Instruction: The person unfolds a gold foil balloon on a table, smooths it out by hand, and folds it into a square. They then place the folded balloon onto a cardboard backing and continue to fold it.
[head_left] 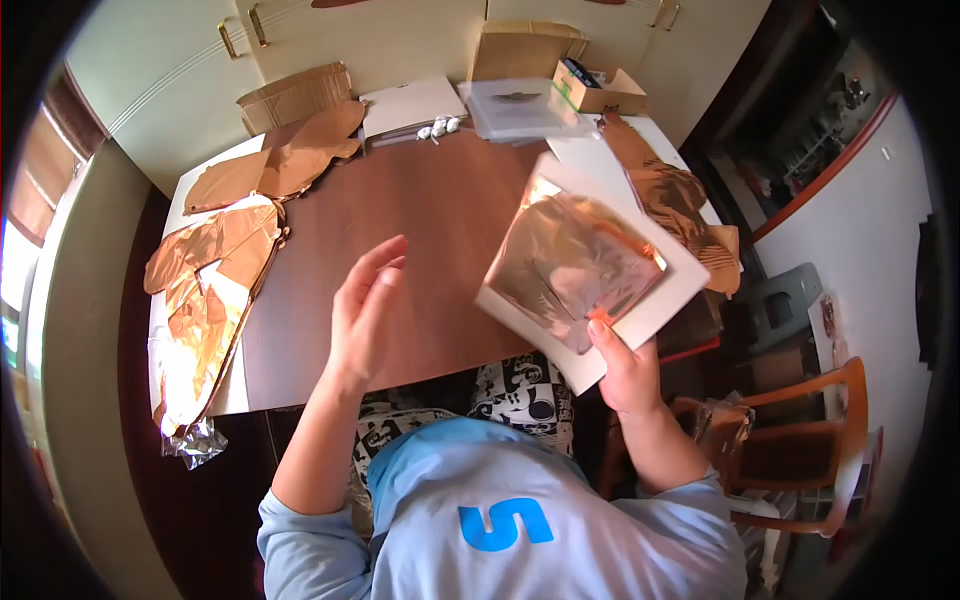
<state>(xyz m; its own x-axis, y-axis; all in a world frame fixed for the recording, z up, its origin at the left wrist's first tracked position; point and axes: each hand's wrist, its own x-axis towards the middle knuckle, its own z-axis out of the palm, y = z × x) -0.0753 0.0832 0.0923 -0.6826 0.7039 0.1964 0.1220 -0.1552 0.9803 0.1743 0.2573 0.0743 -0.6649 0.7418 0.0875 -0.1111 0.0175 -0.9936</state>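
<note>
Above the blue shirt (500, 510), a board (688, 285) bearing foil (575, 265) is pinched at its near edge by the right hand (625, 370); the left hand (365, 310) is held spread beside it. With the board tilted, the loose foil may be creased or dropped.

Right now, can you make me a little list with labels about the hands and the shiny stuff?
left hand: open, over the table, holding nothing
right hand: grips white card, thumb on its foil sheet
table: brown wood
left side: copper foil pieces
far edge: cardboard box
</note>
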